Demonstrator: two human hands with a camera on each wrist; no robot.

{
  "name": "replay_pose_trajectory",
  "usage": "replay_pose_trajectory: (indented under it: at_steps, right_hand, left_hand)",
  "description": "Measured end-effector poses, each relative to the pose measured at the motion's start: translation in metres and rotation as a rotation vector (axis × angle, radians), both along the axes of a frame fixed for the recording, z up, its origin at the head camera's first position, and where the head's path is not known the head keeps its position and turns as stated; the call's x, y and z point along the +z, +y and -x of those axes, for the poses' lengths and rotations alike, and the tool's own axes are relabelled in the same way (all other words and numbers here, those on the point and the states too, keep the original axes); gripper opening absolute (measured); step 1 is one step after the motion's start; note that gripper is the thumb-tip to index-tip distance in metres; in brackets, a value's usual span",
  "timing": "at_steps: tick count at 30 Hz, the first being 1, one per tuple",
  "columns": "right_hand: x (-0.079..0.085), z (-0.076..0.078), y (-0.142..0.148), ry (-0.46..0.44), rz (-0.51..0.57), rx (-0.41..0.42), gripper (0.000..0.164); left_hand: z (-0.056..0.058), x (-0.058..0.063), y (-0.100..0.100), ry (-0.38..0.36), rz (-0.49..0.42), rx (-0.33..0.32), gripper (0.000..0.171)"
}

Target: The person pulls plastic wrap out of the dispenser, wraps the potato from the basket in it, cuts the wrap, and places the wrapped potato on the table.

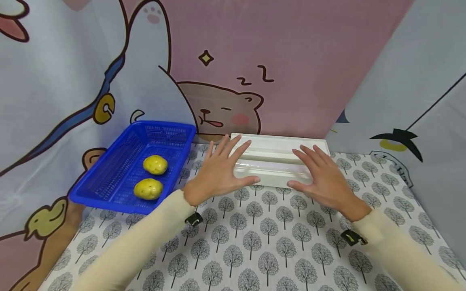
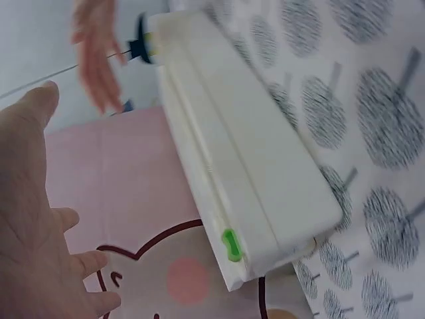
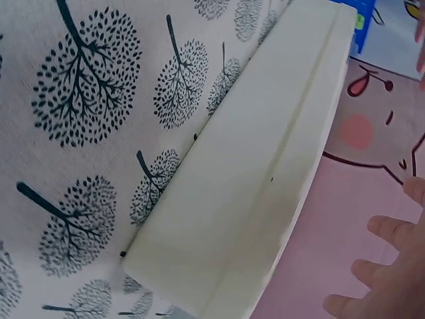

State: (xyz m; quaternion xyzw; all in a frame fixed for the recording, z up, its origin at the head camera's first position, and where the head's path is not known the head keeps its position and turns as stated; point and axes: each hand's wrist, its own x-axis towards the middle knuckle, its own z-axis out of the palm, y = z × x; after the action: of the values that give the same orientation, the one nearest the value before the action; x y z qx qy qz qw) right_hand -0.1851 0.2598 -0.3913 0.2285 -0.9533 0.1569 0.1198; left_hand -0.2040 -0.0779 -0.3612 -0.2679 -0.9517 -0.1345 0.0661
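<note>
A long white box (image 1: 278,144), which looks like a cling film dispenser, lies on the patterned cloth against the backdrop. Its upper side shows a long groove and a shiny, clear roll-like strip. A green slider (image 2: 231,245) sits near one end in the left wrist view. My left hand (image 1: 218,171) hovers over the box's left end with fingers spread. Over the right end, my right hand (image 1: 324,178) is spread in the same way. Neither hand holds anything, and in both wrist views the fingers stand apart from the box.
To the left stands a blue plastic basket (image 1: 103,198) with two yellow potatoes (image 1: 155,165) in it. A cloth printed with grey trees (image 1: 269,226) covers the table. Behind rises a pink and white cartoon backdrop (image 1: 306,60).
</note>
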Motion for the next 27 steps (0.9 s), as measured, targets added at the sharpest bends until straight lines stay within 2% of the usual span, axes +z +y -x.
replay_pose_trajectory:
  at_steps: [5, 10, 13, 18, 22, 27]
  right_hand:
    - [-0.002, -0.001, 0.010, -0.055, 0.120, -0.019, 0.094]
    - [-0.002, 0.001, 0.022, -0.142, 0.291, -0.030, 0.091]
    - [-0.004, 0.002, 0.032, -0.181, 0.390, -0.059, 0.084]
    - [-0.009, 0.001, 0.049, -0.188, 0.525, -0.117, 0.072]
    - [-0.014, 0.001, 0.060, -0.214, 0.600, -0.164, 0.069]
    - [-0.021, 0.001, 0.068, -0.256, 0.619, -0.224, 0.070]
  left_hand:
    - [0.000, -0.005, -0.003, -0.026, -0.153, 0.017, 0.102]
    - [0.007, -0.017, -0.007, -0.069, -0.316, 0.012, 0.101]
    - [0.013, -0.026, -0.010, -0.118, -0.431, 0.013, 0.100]
    - [0.024, -0.039, -0.016, -0.215, -0.593, 0.036, 0.100]
    - [0.029, -0.048, -0.020, -0.248, -0.629, 0.043, 0.100]
    - [0.036, -0.056, -0.023, -0.243, -0.624, 0.057, 0.092]
